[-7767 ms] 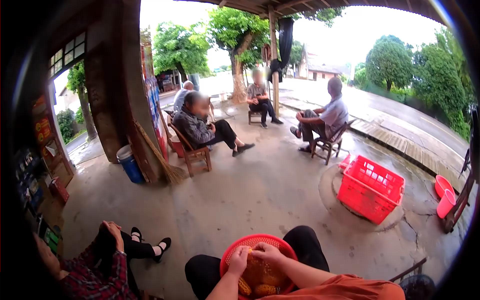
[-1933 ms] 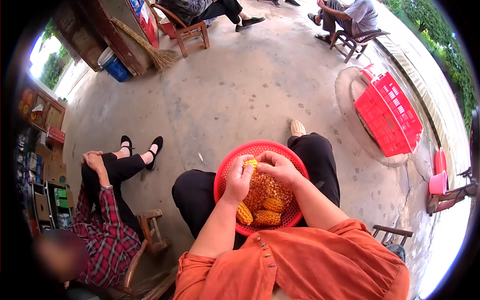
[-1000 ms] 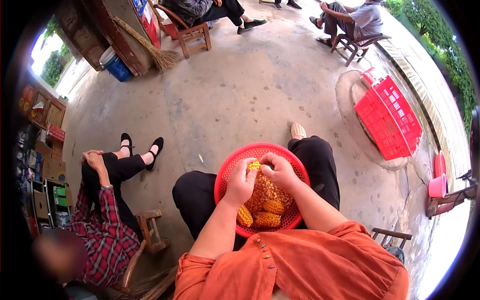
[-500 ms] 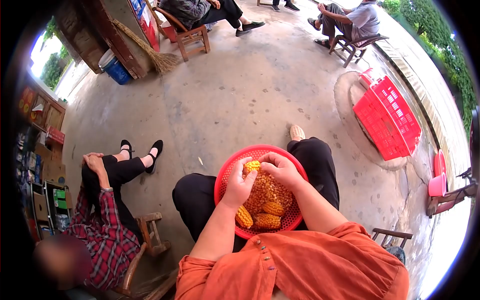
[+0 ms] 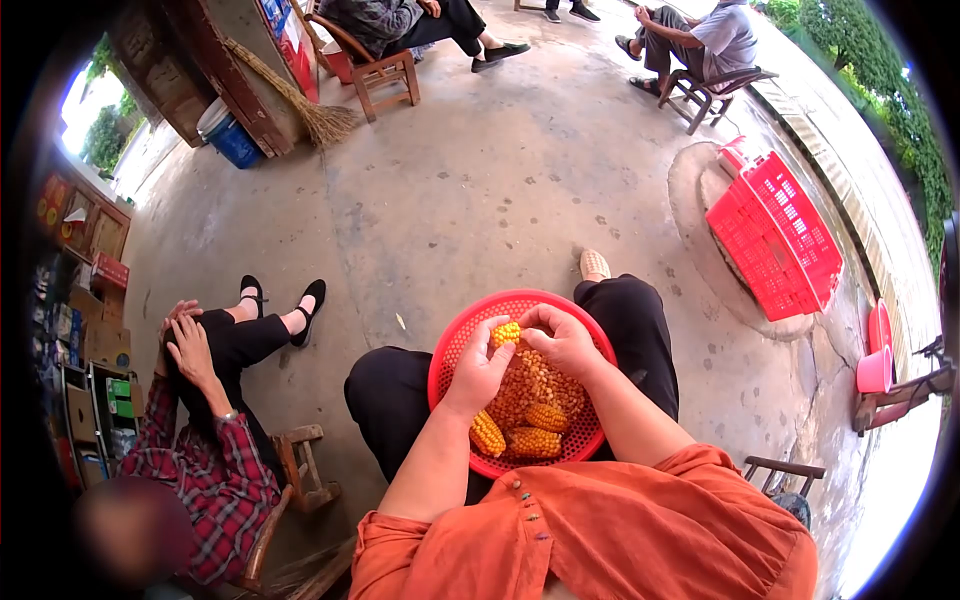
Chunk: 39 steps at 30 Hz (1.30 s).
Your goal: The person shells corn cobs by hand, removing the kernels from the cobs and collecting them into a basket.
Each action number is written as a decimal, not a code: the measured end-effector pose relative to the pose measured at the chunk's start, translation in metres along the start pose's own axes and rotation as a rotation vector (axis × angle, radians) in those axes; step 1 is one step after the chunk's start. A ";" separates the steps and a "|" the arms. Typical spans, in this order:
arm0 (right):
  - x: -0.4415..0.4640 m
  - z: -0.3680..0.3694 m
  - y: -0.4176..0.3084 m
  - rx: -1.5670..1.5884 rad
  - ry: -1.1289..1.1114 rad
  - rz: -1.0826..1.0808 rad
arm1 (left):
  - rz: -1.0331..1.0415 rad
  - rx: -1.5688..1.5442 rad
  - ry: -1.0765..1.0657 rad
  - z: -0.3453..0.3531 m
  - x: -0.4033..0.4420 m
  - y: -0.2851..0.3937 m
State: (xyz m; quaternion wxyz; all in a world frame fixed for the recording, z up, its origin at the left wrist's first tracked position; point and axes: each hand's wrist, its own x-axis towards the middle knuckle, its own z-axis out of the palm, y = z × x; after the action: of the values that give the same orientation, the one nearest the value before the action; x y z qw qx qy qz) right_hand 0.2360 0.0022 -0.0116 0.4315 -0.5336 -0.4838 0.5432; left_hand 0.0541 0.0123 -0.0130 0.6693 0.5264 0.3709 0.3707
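A red perforated basket (image 5: 594,440) rests on my lap, holding loose corn kernels (image 5: 528,388) and several pieces of corn cob. Above the kernels, my left hand (image 5: 482,362) is closed around a short yellow corn cob (image 5: 505,334). My right hand (image 5: 562,338) is at the cob's right side, its thumb and fingers bent together against it. Whether loose kernels are inside the right fingers is hidden. Below the hands lie another corn cob (image 5: 487,434) at the basket's left and a broken cob piece (image 5: 534,442) near its front rim.
On the left, a person in a plaid shirt (image 5: 215,470) sits on a wooden chair. Two more seated people are at the back. A red plastic crate (image 5: 775,235) stands at right, near a pink bucket (image 5: 874,370). A broom (image 5: 300,95) leans beside a blue bucket (image 5: 230,135).
My hands stay nearly in place around the cob, with small finger shifts. The person at left has moved their hands apart slightly on the knee.
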 end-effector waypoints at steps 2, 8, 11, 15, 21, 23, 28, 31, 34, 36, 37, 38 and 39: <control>0.002 0.000 0.003 0.000 0.001 -0.041 | 0.017 -0.015 0.002 -0.001 0.001 -0.001; -0.003 0.005 -0.010 0.115 -0.028 -0.055 | -0.012 -0.100 0.034 0.000 0.001 0.010; -0.001 0.002 -0.003 -0.020 -0.062 -0.074 | -0.033 -0.145 0.030 -0.003 0.003 0.001; -0.003 0.007 -0.003 -0.123 0.025 -0.217 | -0.011 -0.096 0.024 -0.003 0.001 0.003; 0.002 0.000 0.007 -0.306 0.189 -0.223 | -0.021 -0.089 -0.011 -0.004 -0.001 0.011; 0.004 -0.002 0.006 -0.303 0.141 -0.337 | 0.006 -0.125 0.024 -0.008 0.001 0.007; 0.002 0.000 -0.001 0.132 -0.004 -0.042 | 0.048 -0.079 0.033 -0.005 0.001 0.006; 0.000 0.003 -0.006 0.157 -0.028 0.006 | 0.098 -0.045 0.028 -0.003 0.002 0.002; -0.001 0.003 -0.005 0.119 -0.036 0.009 | 0.128 -0.003 0.028 -0.004 0.003 -0.004; 0.000 0.002 -0.005 0.089 -0.051 0.015 | 0.130 0.015 0.024 -0.005 0.003 -0.005; 0.000 0.002 -0.005 0.076 -0.050 0.022 | 0.134 0.036 0.026 -0.005 0.003 -0.003; 0.000 0.002 -0.005 0.063 -0.049 0.028 | 0.139 0.058 0.028 -0.005 0.003 -0.002; 0.000 0.002 -0.004 0.063 -0.049 0.027 | 0.140 0.058 0.027 -0.005 0.003 -0.003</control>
State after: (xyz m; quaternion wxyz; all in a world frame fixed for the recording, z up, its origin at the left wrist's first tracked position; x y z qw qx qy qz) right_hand 0.2340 0.0026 -0.0074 0.4287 -0.5127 -0.4695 0.5769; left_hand 0.0515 0.0161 -0.0174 0.6211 0.5651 0.3528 0.4129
